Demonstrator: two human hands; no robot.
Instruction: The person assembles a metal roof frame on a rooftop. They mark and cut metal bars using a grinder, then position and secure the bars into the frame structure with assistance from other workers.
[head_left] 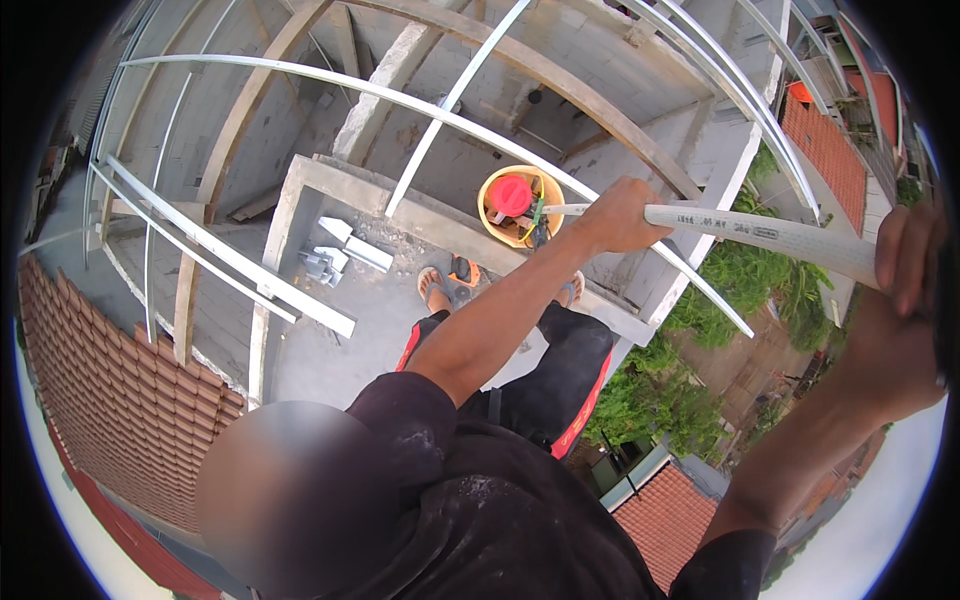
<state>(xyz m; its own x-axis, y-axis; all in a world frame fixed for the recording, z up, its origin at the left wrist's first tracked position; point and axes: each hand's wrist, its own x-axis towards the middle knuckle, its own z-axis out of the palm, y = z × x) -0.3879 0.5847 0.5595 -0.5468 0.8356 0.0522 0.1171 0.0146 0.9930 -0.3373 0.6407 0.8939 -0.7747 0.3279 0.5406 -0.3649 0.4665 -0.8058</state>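
A long pale-grey metal batten (pixel 765 230) with printing along its side crosses the upper right. My left hand (pixel 622 215) is closed round it near its narrow-looking left part, close above a white metal rail (pixel 700 285) of the frame. At the far right, my right hand (pixel 905 320) has its fingers curled over the batten's other part; the batten's end there is hidden by the hand. Just left of my left hand stands a yellow bucket (pixel 488 208) holding a round red object (pixel 511 196) and several tools, too small to tell apart.
White metal roof members (pixel 300 68) and wooden beams (pixel 590 95) span the open rooms below. Cut metal pieces (pixel 368 253) and an orange-and-black object (pixel 463 270) lie on the concrete slab (pixel 330 365) by my sandalled feet. Tiled roofs (pixel 120 400) and greenery (pixel 715 320) lie beyond the edges.
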